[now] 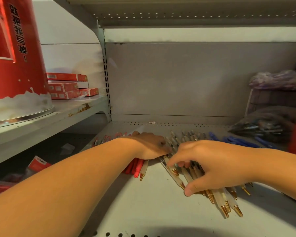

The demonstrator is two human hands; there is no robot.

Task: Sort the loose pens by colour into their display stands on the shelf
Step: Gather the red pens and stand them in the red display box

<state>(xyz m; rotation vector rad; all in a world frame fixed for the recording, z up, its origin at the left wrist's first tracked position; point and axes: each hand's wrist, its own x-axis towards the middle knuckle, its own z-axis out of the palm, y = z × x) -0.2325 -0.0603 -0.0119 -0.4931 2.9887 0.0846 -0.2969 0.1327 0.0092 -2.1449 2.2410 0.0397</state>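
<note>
Dim grey metal shelving (143,211) with a plain back panel (178,79).

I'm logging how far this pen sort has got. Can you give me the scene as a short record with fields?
surface: grey metal shelf
red pens: left, side by side, partly under the left hand
clear gold-tipped pens: middle, fanned, tips toward the camera
blue pens: back right, lying loose
left hand: rests on the red pens; its fingers are hard to make out
right hand: fingers and thumb curled over the clear gold-tipped pens
</note>
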